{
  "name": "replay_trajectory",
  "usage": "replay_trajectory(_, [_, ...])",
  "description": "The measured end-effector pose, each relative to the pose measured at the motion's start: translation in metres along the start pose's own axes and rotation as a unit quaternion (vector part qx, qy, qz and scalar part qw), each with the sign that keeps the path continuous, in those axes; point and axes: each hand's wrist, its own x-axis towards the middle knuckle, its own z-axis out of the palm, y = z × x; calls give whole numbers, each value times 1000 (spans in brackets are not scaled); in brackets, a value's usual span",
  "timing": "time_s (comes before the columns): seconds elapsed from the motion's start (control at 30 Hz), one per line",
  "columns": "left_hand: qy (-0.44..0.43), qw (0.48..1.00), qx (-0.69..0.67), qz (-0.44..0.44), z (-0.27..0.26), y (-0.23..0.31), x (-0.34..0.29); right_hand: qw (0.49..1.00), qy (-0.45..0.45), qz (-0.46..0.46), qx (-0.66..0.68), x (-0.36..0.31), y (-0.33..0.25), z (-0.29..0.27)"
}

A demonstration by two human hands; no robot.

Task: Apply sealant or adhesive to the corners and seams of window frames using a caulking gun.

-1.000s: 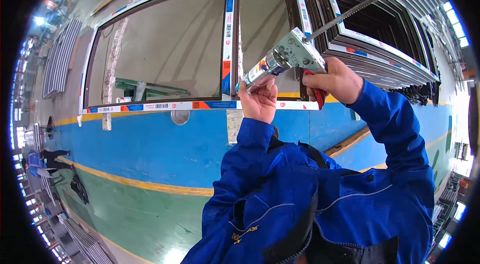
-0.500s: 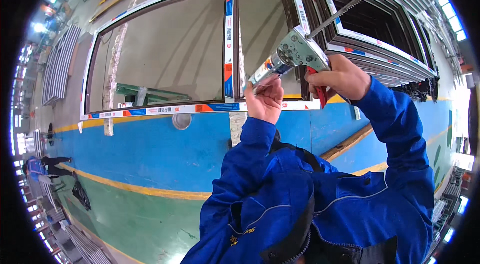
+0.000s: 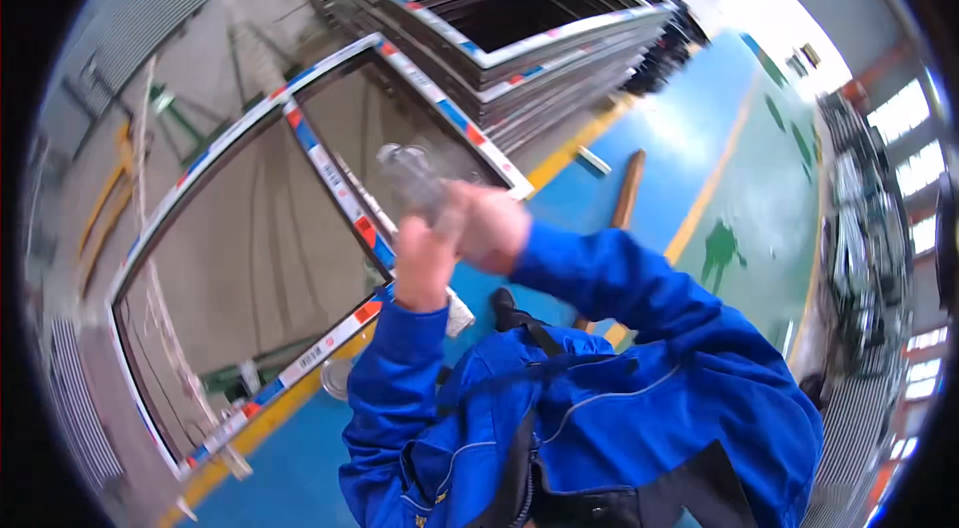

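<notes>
A silver caulking gun is held up in front of me, over the narrow pane opening of a window frame. It is smeared by motion, and its trigger and rod cannot be made out. My left hand is closed about its lower part. Pressed close beside it, my right hand is closed on the gun too, its fingers partly hidden and blurred. Below the hands lies the large window frame, white with red and blue printed film and a dividing bar.
Beyond the frame rises a stack of similar frames. A wooden beam lies on the blue floor to the right. A round metal dish sits by the frame's near edge. Green stands are at the far left.
My view has swung to the right, so the frame appears tilted and further left. The hands have come together, and the caulking gun has turned; its long rod no longer shows.
</notes>
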Motion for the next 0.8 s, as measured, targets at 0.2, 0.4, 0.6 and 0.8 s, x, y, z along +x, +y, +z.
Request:
replay_trajectory(0.2, [213,977,8,29,-36,1,-11,963,-30,31,-265,7,-26,64])
replay_trajectory(0.4, [187,975,-118,-37,-123,23,-46,977,-28,208,39,-10,-2,61])
replay_trajectory(0.6, [112,981,-151,-39,-160,9,-120,632,91,476,606,33,37,97])
replay_trajectory(0.8, [93,962,-239,-97,-168,-16,-117,621,196,567,504,39,50,112])
